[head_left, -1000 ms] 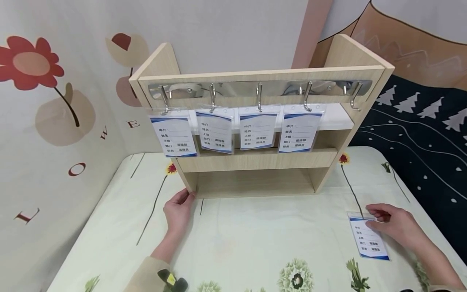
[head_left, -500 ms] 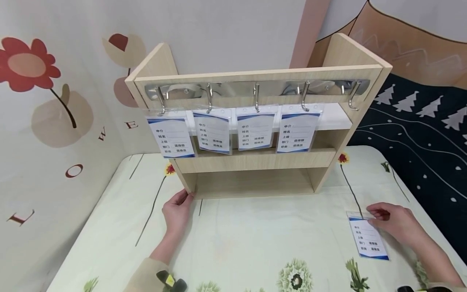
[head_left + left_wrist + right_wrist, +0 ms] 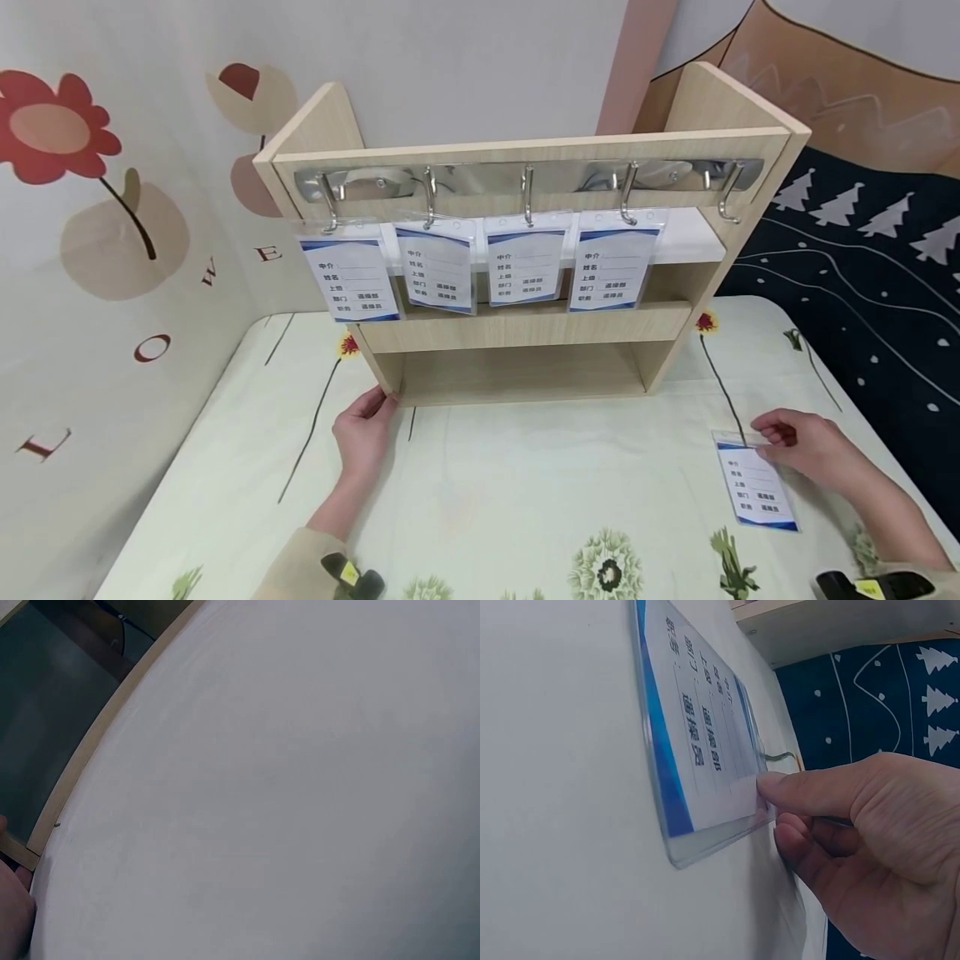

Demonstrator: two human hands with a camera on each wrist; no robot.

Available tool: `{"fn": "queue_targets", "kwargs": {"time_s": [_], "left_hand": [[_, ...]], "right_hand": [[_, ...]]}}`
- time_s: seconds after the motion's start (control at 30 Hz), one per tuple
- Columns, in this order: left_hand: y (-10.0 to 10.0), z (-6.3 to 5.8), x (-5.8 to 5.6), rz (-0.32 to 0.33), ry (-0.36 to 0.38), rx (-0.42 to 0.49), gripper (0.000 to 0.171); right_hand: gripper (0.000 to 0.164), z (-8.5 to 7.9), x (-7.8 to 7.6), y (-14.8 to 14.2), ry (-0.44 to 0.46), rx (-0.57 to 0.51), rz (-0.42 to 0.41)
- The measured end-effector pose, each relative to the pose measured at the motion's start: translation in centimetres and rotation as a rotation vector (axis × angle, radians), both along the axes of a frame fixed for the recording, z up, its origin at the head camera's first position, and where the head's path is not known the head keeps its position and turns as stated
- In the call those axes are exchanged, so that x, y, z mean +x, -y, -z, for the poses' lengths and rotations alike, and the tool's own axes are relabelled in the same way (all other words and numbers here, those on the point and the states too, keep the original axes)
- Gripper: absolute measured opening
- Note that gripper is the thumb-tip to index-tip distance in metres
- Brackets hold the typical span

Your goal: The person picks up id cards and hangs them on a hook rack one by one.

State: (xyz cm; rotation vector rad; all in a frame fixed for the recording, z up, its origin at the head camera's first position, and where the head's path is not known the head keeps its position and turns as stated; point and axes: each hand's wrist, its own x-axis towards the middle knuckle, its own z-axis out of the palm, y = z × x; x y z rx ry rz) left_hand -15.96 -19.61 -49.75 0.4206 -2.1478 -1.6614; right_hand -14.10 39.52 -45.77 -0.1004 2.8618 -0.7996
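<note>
A pale wooden shelf unit (image 3: 525, 333) stands on the table, with a metal hook strip (image 3: 487, 181) across its upper front. From its hooks hang several clear-sleeved ID badges (image 3: 611, 267), while the rightmost hook (image 3: 729, 196) is bare. My left hand (image 3: 366, 433) grips the unit's lower left front corner; in the left wrist view only part of the hand (image 3: 13, 911) shows at that wooden corner. At the right of the table, my right hand (image 3: 813, 450) pinches the edge of another ID badge (image 3: 697, 727), thumb on its face and fingers curled behind the edge.
A pale floral tablecloth (image 3: 517, 475) covers the table. Behind are a light printed curtain (image 3: 480, 67) and, at right, a dark cloth (image 3: 847, 275) with white trees. Each wrist wears a black strap (image 3: 352, 575).
The head view has shifted slightly. Both hands keep their hold in the same places, and the hanging badges stay as they were.
</note>
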Motion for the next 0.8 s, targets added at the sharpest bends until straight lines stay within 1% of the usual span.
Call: {"fn": "queue_targets", "kwargs": {"time_s": [0.17,0.6,0.8], "left_hand": [[-0.05,0.03,-0.01,-0.001,-0.003,-0.002,0.025],[-0.19,0.02,-0.07,-0.017,0.009,0.000,0.026],[-0.11,0.08,-0.06,-0.013,0.006,-0.018,0.026]], "right_hand": [[0.033,0.02,0.05,-0.03,0.014,-0.012,0.007],[0.027,-0.16,-0.04,-0.01,0.015,-0.021,0.003],[0.025,-0.13,-0.02,-0.08,0.017,-0.021,-0.003]]}}
